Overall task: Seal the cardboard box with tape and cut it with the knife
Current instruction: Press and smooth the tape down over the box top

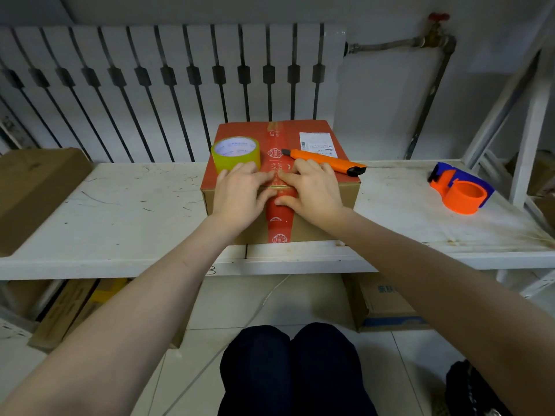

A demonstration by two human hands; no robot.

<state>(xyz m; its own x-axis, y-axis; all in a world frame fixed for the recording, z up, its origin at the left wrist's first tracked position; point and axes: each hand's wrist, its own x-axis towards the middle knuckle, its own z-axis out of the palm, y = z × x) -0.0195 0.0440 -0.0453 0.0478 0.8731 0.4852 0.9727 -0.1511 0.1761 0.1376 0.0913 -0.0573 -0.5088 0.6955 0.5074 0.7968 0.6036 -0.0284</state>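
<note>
The box (pixel 282 181) sits mid-table (pixel 120 211) with the tape roll (pixel 236 154) on its left top, the knife (pixel 326 162) on its right, both hands (pixel 240 193) between, and a dispenser (pixel 461 187) far right.

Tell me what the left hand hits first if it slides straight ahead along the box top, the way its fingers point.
Probably the tape roll: it stands on the box just beyond the left hand, apparently touching its fingertips.

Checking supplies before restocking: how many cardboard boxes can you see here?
4, maybe more hidden: the taped box under both hands on the shelf, a brown one at the shelf's left end, a blue-printed one on the floor at right, another behind the right frame.
</note>
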